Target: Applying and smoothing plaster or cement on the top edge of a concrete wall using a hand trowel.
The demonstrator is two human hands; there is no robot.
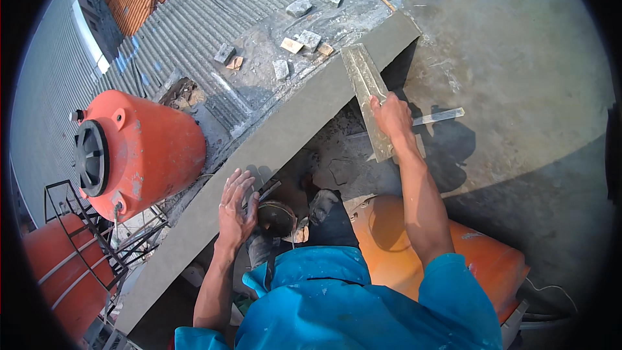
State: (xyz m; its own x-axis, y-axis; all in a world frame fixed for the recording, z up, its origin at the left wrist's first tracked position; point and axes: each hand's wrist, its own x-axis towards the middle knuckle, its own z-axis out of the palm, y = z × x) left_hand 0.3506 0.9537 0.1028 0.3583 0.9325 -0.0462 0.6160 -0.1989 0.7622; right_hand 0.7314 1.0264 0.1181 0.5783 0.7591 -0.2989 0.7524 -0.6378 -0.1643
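Note:
My right hand (391,116) is closed round the handle of a long, mortar-smeared plastering float (360,71). The float's far end lies over the smooth grey top of a low wall (285,126), and its near end sticks out past the wall's inner edge. My left hand (237,210) is held over the nearer stretch of the same wall top, its dusty fingers extended and nothing in them. Whether it touches the surface I cannot tell. Beside that hand, down by my legs, is a dark round bucket (276,220).
An orange water tank (149,149) with a black lid stands left beyond the wall, another orange tank (68,272) nearer. Broken blocks (309,40) lie by the corrugated roof (188,39). A plastered wall (512,52) rises at right; an orange tank (382,240) sits below my right arm.

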